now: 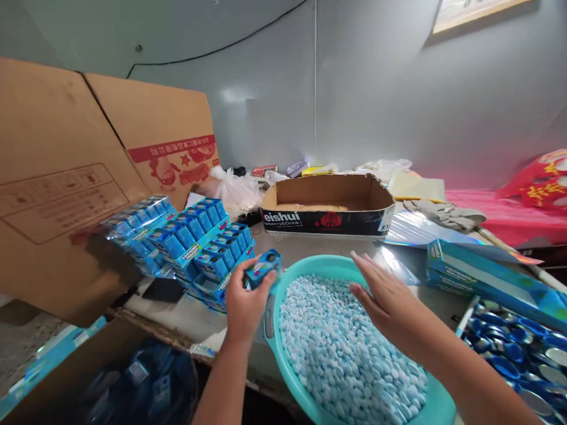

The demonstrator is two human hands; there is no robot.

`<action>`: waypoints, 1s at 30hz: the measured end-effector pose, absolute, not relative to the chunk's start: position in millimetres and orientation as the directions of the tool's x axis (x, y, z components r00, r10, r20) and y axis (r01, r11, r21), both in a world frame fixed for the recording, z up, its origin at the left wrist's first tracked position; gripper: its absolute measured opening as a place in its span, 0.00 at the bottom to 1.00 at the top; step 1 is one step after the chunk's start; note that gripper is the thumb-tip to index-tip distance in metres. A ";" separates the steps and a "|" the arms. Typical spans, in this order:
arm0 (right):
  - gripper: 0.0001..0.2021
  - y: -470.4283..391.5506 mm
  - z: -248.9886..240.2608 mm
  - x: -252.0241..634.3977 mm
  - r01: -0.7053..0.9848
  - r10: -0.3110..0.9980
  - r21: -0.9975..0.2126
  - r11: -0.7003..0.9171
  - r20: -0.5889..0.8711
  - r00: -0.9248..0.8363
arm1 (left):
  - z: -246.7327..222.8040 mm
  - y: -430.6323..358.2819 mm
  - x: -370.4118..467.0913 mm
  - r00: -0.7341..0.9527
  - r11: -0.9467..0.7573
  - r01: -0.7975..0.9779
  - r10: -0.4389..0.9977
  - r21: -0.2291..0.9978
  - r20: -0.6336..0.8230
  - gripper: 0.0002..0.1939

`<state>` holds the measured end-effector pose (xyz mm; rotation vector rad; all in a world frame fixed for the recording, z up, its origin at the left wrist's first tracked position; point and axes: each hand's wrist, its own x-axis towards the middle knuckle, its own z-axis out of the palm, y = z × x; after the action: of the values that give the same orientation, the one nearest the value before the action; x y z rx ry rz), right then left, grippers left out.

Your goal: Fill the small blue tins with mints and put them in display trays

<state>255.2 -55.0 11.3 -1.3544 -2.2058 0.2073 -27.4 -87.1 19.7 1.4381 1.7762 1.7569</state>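
Note:
My left hand (245, 301) grips a small blue printed tin (264, 267) between thumb and fingers, at the left rim of a turquoise basin (290, 378). Many pale blue and white candies (341, 348) fill the basin. My right hand (376, 289) hovers over the basin's upper right part, fingers stretched out and nothing seen in it. Left of the held tin, blue display boxes (190, 254) stand stacked, with rows of small blue packs in them.
Behind the basin is an open black-sided carton (328, 221). At right lie flat blue boxes (487, 277) and a tray of blue and silver tins (518, 348). Tall cardboard (57, 177) stands left; a box of blue packs (150, 378) sits lower left. Grey gloves (447, 213) lie behind.

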 end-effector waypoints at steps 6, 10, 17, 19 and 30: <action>0.19 -75.9 -30.6 265.3 0.616 0.765 -0.593 0.518 0.000 -0.644 | -16.8 -71.0 -93.9 -0.573 -0.026 0.537 0.722 0.843 0.388 0.22; 0.25 -74.0 -19.4 259.1 0.570 0.744 -0.699 0.433 -0.080 -0.663 | -32.6 -66.9 -96.2 -0.489 0.040 0.593 0.811 0.804 0.320 0.19; 0.08 -67.3 -23.3 256.5 0.584 0.720 -0.741 0.331 -0.201 -0.664 | -40.1 -154.2 -142.9 -0.419 -0.126 0.840 0.468 0.528 0.778 0.11; 0.10 -63.3 -30.5 259.2 0.601 0.730 -0.723 0.340 -0.201 -0.654 | -55.1 -178.7 -171.9 -0.535 0.046 0.828 0.361 0.559 0.764 0.09; 0.18 -46.0 -37.6 269.0 0.717 0.938 -0.661 0.223 -0.054 -0.342 | -119.6 -125.2 -294.1 -0.874 0.517 0.482 0.343 0.707 0.345 0.31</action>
<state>269.0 -46.0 -37.6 -1.5350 -2.1472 0.8589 -294.1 -125.2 -119.6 0.7888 2.8748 1.4251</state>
